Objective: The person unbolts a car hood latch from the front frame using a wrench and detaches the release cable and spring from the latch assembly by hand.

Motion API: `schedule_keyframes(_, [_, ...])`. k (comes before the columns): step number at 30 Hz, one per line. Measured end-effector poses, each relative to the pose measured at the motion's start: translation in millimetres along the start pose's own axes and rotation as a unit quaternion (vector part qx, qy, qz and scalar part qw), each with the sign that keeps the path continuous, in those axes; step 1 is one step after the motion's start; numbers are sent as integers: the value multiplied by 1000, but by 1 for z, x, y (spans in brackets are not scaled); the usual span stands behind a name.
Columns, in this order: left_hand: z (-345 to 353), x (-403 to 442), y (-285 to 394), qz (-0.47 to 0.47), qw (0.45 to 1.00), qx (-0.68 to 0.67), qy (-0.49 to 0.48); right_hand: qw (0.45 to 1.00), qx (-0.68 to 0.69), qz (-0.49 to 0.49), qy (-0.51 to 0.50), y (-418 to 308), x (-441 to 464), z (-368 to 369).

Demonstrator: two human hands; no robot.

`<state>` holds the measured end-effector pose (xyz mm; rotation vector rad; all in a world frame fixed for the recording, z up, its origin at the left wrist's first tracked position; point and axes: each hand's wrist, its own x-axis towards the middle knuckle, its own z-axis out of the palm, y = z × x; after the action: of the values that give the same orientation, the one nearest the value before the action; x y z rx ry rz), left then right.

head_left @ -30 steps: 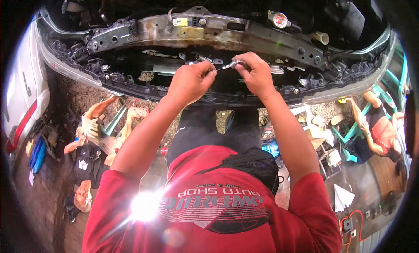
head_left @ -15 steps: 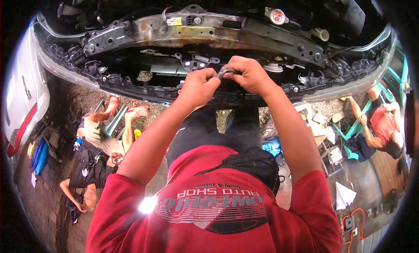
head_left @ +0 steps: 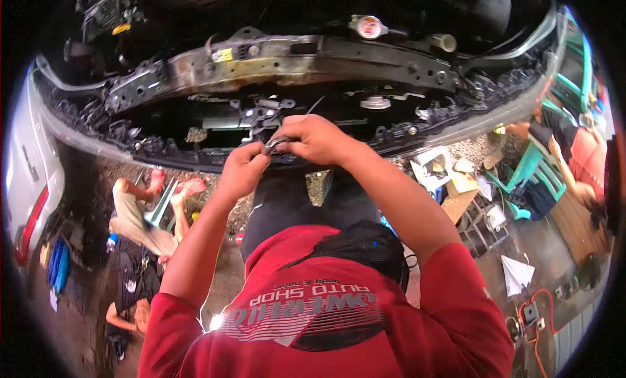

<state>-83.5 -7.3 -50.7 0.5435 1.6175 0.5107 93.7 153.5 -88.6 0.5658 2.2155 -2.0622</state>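
Pinched between both hands is a small curved metal piece [head_left: 276, 142], silvery and partly covered by the fingers; its exact kind I cannot make out. My left hand [head_left: 242, 169] grips its near left end with thumb and fingers closed. On its other end, my right hand [head_left: 314, 140] is closed, back of the hand upward. Just beyond the hands sits a hood latch [head_left: 262, 112] with a spring, in the open front of a car. The hands are over the black front edge [head_left: 202, 157] of the car.
A worn metal crossbar [head_left: 280, 68] spans the engine bay, with a radiator cap [head_left: 370, 27] behind it. To the left stands a white vehicle [head_left: 32, 176]. People sit on both sides, near a green plastic chair [head_left: 531, 172]. An orange cord [head_left: 538, 335] lies at lower right.
The view has shifted, so the car front appears further left. Both hands have moved left and toward my body relative to the latch, still holding the metal piece.
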Motion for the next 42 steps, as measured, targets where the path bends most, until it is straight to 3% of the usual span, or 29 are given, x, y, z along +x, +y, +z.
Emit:
schedule_keyframes(4, [3,8,13,-34,998,-58,-13,1000,-21,-15,-16,-2,4,-13])
schedule_keyframes(7, [-5,8,12,19,999,-23,-31,998,-41,-21,-34,-2,5,-21])
schedule_keyframes(9, [-8,9,18,49,998,-23,-25,999,17,-30,-41,-2,9,-26])
schedule_keyframes(13, [-7,9,28,-27,998,-51,-27,999,25,-11,-42,4,12,-32])
schedule_keyframes(15, [-9,13,23,-3,998,-62,-26,999,14,-11,-38,7,14,-38])
schedule_keyframes(18, [-16,18,23,-56,996,-58,-30,993,-111,30,30,5,5,-56])
schedule_keyframes(19, [-15,19,23,-47,997,-60,-30,992,-119,30,32,-3,-3,-67])
schedule_keyframes(21, [-13,18,20,-2,999,10,-34,983,-115,-9,141,-24,-27,-87])
schedule_keyframes(22, [-11,15,27,-1,999,21,-26,976,-162,25,145,-37,-41,-108])
schedule_keyframes(24, [-9,14,24,2,999,31,-17,934,-278,89,208,-64,-77,-164])
schedule_keyframes(26, [-5,14,25,-1,999,54,-1,848,-409,135,310,-59,-115,-230])
schedule_keyframes(27, [-4,14,26,1,999,53,-1,786,-496,196,313,-53,-133,-263])
schedule_keyframes(31, [5,17,28,32,995,88,20,735,-594,244,216,-32,-161,-330])
schedule_keyframes(35, [9,16,29,18,995,99,23,714,-612,314,128,-32,-144,-336])
schedule_keyframes(40, [6,16,29,19,992,119,35,709,-625,293,140,-13,-134,-338])
schedule_keyframes(42, [5,17,28,19,992,119,35,706,-628,319,71,-15,-134,-335])
